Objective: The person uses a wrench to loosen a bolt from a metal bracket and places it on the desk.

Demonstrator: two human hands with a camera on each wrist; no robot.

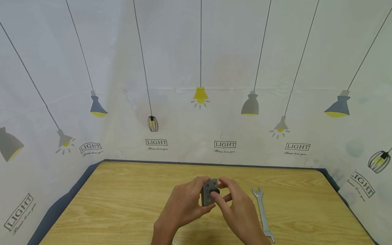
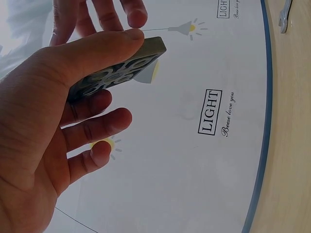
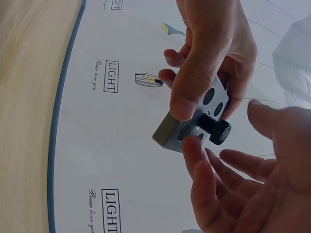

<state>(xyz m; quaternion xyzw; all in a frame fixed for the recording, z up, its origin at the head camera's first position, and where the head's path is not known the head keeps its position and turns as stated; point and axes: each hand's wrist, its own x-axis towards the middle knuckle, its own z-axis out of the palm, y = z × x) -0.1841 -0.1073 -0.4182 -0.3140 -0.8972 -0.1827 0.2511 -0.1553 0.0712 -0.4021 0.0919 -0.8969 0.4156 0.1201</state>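
Observation:
My left hand [image 1: 186, 201] grips a grey metal block [image 1: 206, 198] by its edges, thumb on one side and fingers on the other. Several round holes run through the block. From one of them a black hex bolt [image 3: 221, 132] sticks out, part of its thread showing below the head. My right hand [image 1: 240, 209] is around the bolt with its fingers loosely bent and spread. In the right wrist view its thumb stands apart from the bolt head, and one fingertip [image 3: 192, 145] is right at the block's edge. The left wrist view shows the block's holed face [image 2: 114, 75] under the left thumb.
A silver open-ended wrench [image 1: 262, 211] lies on the wooden table [image 1: 122, 194], to the right of my right hand. Behind and beside the table hangs a white sheet [image 1: 177, 68] printed with lamps. A dark blue border [image 1: 76, 183] runs along the table's edge.

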